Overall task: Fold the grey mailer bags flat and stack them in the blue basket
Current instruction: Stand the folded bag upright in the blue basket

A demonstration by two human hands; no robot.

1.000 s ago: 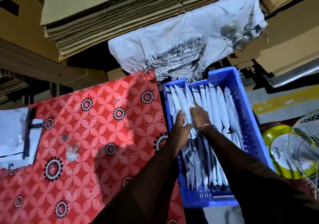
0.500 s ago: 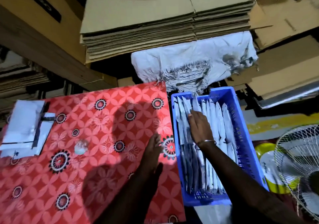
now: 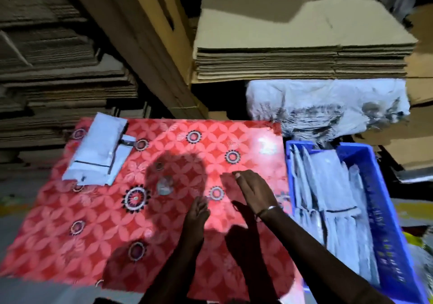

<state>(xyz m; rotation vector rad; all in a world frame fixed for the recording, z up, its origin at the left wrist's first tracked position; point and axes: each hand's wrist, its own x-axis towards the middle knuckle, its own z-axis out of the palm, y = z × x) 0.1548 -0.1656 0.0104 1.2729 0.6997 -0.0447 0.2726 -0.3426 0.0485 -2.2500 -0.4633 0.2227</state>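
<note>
A pile of flat grey mailer bags lies on the far left of the red patterned tabletop. To the right of the table stands the blue basket, filled with several folded grey mailer bags standing on edge. My left hand hovers over the middle of the table with relaxed fingers, holding nothing. Beside it, my right hand, with a metal bangle at the wrist, stretches flat above the tabletop just left of the basket, also empty.
Stacks of flattened cardboard rise behind the table and to the left. A torn white woven sack sits behind the basket. A small shiny disc lies on the tabletop.
My right hand has come out of the basket and moved left over the table. My left hand stays over the table. The view has swung left.
</note>
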